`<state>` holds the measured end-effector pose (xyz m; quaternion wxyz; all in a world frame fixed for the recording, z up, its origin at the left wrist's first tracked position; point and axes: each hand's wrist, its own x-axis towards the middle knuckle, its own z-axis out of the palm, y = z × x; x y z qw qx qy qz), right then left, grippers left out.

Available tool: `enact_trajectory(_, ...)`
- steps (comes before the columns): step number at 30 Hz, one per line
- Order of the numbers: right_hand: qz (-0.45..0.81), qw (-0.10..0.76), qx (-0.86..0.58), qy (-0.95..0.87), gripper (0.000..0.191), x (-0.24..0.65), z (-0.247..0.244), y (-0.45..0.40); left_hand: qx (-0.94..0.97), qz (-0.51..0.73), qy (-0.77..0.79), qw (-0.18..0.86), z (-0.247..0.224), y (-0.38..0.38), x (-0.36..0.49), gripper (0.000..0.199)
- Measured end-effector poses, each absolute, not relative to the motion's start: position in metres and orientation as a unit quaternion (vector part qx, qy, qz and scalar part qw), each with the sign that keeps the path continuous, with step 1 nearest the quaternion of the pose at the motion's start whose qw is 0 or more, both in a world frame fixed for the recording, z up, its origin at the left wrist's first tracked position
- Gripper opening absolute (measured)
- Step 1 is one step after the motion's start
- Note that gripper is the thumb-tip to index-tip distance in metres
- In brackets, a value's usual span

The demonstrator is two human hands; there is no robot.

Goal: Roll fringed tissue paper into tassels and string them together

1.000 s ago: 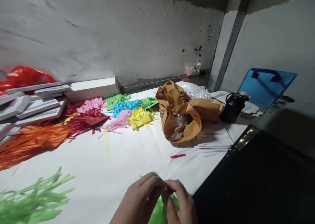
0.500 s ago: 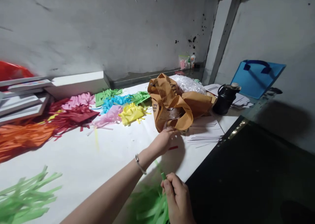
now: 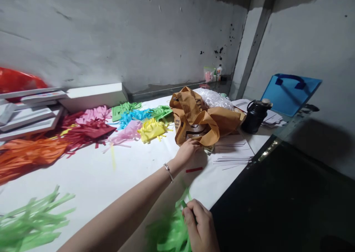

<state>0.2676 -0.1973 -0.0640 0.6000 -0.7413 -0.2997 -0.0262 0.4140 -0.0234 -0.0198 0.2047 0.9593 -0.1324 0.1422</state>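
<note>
My left hand (image 3: pixel 187 151), with a thin bracelet on the wrist, is stretched out across the white table (image 3: pixel 124 178) and touches the lower edge of the brown cloth bag (image 3: pixel 202 121); its fingers curl at the bag's opening and what they grip is hidden. Close to the table's near edge, my right hand (image 3: pixel 200 230) pinches the rolled top of a green fringed paper bundle (image 3: pixel 170 231), which hangs blurred below it. A short red paper strip (image 3: pixel 194 169) lies just beside my left wrist.
Piles of fringed paper lie at the left: green (image 3: pixel 33 222), orange (image 3: pixel 30 154), dark red (image 3: pixel 83 130), pink, blue, yellow (image 3: pixel 151 129). White boards (image 3: pixel 33 113) stack at back left. A black flask (image 3: pixel 254 116), thin wires (image 3: pixel 230 157) and a blue bag (image 3: pixel 291 93) sit at right.
My left hand has left the green bundle and reached forward to the brown bag. My right hand now holds the bundle alone. The view shifted slightly.
</note>
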Motion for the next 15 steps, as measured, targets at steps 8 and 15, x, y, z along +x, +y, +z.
enact_trajectory(8,-0.050,0.585,-0.750,-0.305,0.025,0.266,-0.072,-0.195,0.968,0.132,-0.054,0.208,-0.029,-0.045,0.422,0.022)
enact_trajectory(15,-0.062,0.578,-0.752,-0.310,0.029,0.266,-0.072,-0.196,0.951,0.077,-0.024,0.299,-0.022,-0.031,0.409,0.021)
